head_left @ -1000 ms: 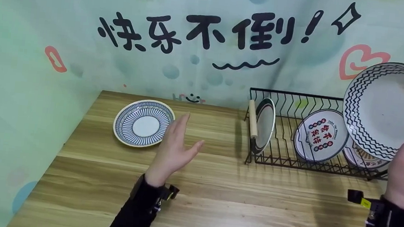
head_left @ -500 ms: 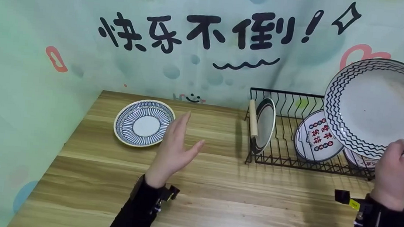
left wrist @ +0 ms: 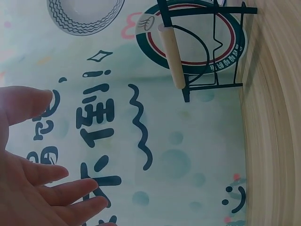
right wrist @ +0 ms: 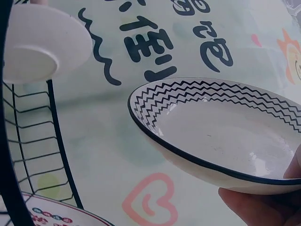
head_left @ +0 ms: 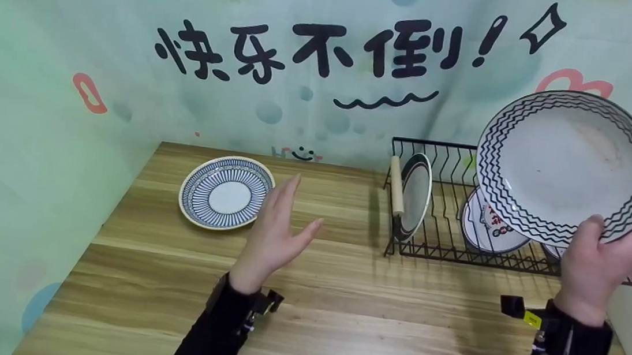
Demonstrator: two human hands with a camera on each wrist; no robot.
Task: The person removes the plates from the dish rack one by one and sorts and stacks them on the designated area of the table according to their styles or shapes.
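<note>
My right hand [head_left: 600, 268] grips the lower rim of a white plate with black zigzag lines [head_left: 566, 167], thumb on its inner face. The plate is held up in front of the black dish rack [head_left: 436, 253], hiding much of it. In the right wrist view the zigzag plate [right wrist: 221, 136] appears tilted, with fingers under its rim. My left hand [head_left: 270, 231] hovers with fingers extended and thumb spread, holding nothing. Just beyond it lies a blue-striped plate [head_left: 230, 197] on the table; whether they touch I cannot tell.
In the rack, a dark-rimmed plate [head_left: 415, 198] stands upright at the left end beside a wooden handle [head_left: 396, 185]. A plate with red characters [head_left: 491, 229] leans further right, partly covered. A printed cloth [head_left: 241, 106] hangs behind the wooden table [head_left: 336, 330].
My right hand has moved left with the zigzag plate, which now covers more of the plate with red characters. The left hand stays in place.
</note>
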